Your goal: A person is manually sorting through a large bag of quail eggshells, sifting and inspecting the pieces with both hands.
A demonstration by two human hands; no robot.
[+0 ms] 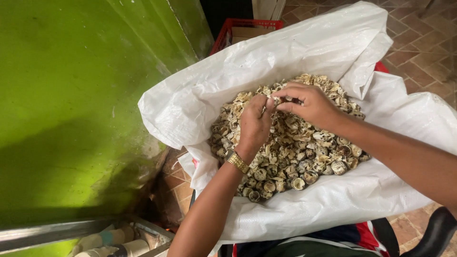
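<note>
Shell piece (275,99) pinched between left hand (254,124) and right hand (312,103) grips.

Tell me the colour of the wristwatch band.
Gold, on the left wrist; head view.

Sack (295,47): white, finely woven. Shells (304,157): cream, speckled brown and grey (mottled throughout). Watch (238,162): gold band. Wall (71,95): bright green, darker in its shaded lower part. Crate (240,24): red. Floor (419,38): reddish-brown tiles with pale joints.
</note>
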